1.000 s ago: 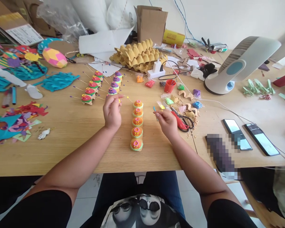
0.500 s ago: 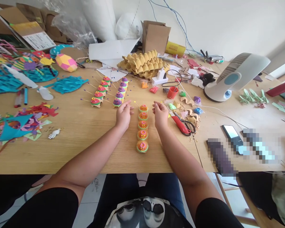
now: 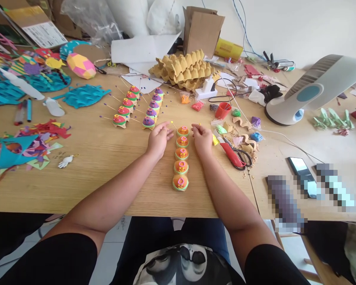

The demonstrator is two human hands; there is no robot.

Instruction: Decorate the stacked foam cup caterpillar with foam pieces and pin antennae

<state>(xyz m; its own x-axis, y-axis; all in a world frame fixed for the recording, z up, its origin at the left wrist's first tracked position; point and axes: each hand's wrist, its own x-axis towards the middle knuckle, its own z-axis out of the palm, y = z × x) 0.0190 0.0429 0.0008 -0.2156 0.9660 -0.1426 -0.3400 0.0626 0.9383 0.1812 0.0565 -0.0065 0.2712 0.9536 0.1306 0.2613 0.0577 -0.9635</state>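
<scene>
A row of orange egg-carton cups [image 3: 181,158] with pink tops runs away from me on the wooden table [image 3: 106,170]. My left hand [image 3: 159,138] rests just left of the farthest cup, fingers pinched on a thin pin with a yellow head [image 3: 172,122]. My right hand [image 3: 202,137] sits just right of that cup, fingers closed on another thin pin I can barely see. Two finished rows of cups [image 3: 138,107], red-topped and purple-topped with pins sticking out, stand farther left.
Red-handled scissors [image 3: 234,153] and cardboard scraps lie right of my right hand. A red cup [image 3: 222,110], clay bits, egg cartons [image 3: 184,71], a white fan [image 3: 314,89] and a phone [image 3: 302,176] stand right and back. Paper cutouts [image 3: 23,146] cover the left.
Both hands have closed in on the far end of the orange row; the right hand came left from near the scissors. The camera view shifted slightly.
</scene>
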